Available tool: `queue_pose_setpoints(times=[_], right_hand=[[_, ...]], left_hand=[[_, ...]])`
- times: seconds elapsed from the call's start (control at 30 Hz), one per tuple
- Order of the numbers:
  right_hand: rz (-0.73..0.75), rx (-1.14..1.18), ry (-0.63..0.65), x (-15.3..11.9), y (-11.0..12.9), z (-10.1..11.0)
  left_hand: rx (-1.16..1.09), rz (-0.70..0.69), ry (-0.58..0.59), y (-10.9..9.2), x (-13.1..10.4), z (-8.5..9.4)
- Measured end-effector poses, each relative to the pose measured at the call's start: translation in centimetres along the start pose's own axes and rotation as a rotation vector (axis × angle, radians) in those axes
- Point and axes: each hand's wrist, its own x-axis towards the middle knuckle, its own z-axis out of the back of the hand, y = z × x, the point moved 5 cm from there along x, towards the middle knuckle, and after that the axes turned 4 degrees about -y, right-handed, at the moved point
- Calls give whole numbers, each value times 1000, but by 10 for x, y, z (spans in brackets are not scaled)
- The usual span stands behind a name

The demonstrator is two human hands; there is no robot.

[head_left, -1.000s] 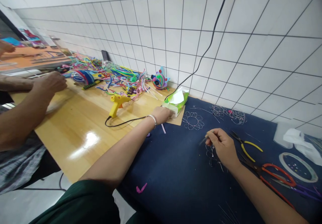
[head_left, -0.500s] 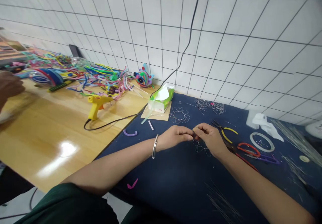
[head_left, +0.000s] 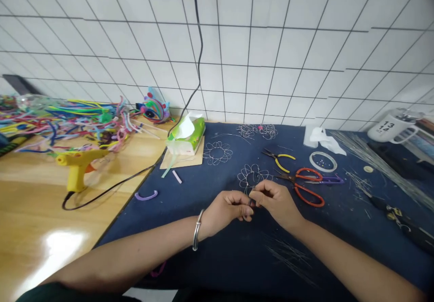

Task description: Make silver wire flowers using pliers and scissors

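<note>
My left hand (head_left: pixel 230 207), with a silver bangle at the wrist, is closed in a pinch over the dark blue mat (head_left: pixel 210 257). Its fingertips meet those of my right hand (head_left: pixel 276 202), also pinched. Something small and dark (head_left: pixel 251 202) shows between the fingertips, too little of it to name. Just beyond the fingers lies a flower-shaped wire loop piece (head_left: pixel 247 175), partly covered by my right hand. A second wire flower (head_left: pixel 217 153) rests flat farther left. Red-handled scissors (head_left: pixel 307 189) lie right of my right hand, with yellow-handled pliers (head_left: pixel 283 162) behind them.
A green tissue pack (head_left: pixel 188 134) sits on cardboard. To the left are a yellow glue gun (head_left: pixel 76 171) and a heap of pipe cleaners (head_left: pixel 84 121). Rightward lie a white ring (head_left: pixel 323 161), purple scissors (head_left: pixel 330 180), wire lengths (head_left: pixel 383 162) and a mug (head_left: pixel 389 128).
My view has turned right, bringing the mug fully in and taking the other person's hand out. Both hands sit nearer to me, revealing more of the wire flower beyond them.
</note>
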Motion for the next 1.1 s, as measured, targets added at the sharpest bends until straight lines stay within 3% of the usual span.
queue_pose_setpoints(times=[0.47,1.1], right_hand=[[-59,60,28,8,-20,1],[-1,42,6,0,-19,3]], left_hand=[[-78,105,-61,1,7,6],[-92,34,-110,3,3,5]])
